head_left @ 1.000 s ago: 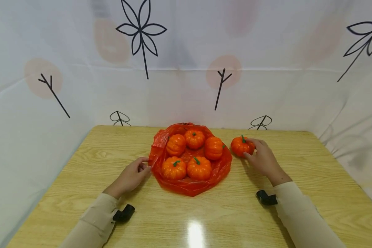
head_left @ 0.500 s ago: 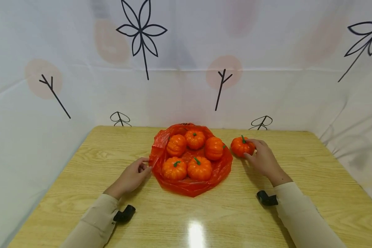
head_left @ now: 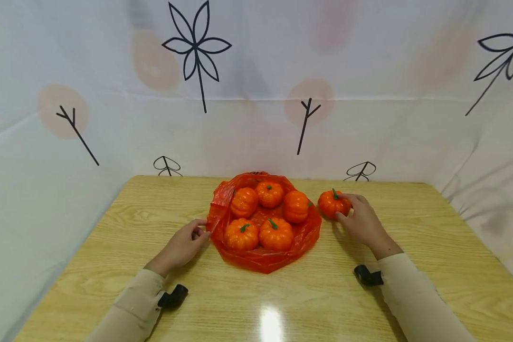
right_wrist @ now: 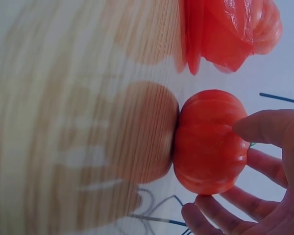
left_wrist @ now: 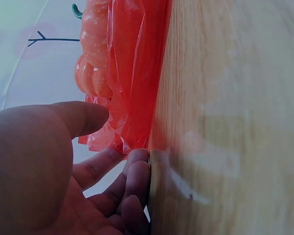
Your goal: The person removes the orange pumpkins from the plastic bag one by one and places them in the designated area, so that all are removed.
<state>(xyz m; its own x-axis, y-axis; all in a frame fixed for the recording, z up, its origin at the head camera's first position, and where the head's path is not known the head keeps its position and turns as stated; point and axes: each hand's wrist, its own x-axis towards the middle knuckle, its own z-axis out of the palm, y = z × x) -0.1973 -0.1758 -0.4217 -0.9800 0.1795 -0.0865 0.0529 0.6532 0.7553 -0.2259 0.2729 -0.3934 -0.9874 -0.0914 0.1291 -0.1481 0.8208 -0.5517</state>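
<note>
- Head view: white patterned cloth [head_left: 248, 133] behind, worktop [head_left: 222, 308] carrying everything.
- Red bag [head_left: 265, 262]: sits mid-worktop, mouth wide, edge spread low all round, presumably so the contents are easy to get at.
- Left hand [head_left: 181, 247]: relaxed, thumb and forefinger apart, fingertips touching bag's left edge. Likely there to steady the thin plastic.
- Right hand [head_left: 363, 222]: grasping the loose pumpkin from its right side, thumb nearer the viewer, fingers round the far side. Side hold probably picked to leave the stalk free.
- Five pumpkins [head_left: 241, 236]: in bag, ringed round a bare middle. Front two upright, stalks up; right one tipped on its side, stalk pointing right; left one tilted, stalk mostly hidden; back one's stalk faces the viewer.
- Loose pumpkin [head_left: 330, 207]: on worktop, just right of bag, not touching it. Squat, so long axis runs across, flat to the worktop; stalk axis roughly upright.
- Stalk [head_left: 335, 194]: green, points up, slight lean left.
</note>
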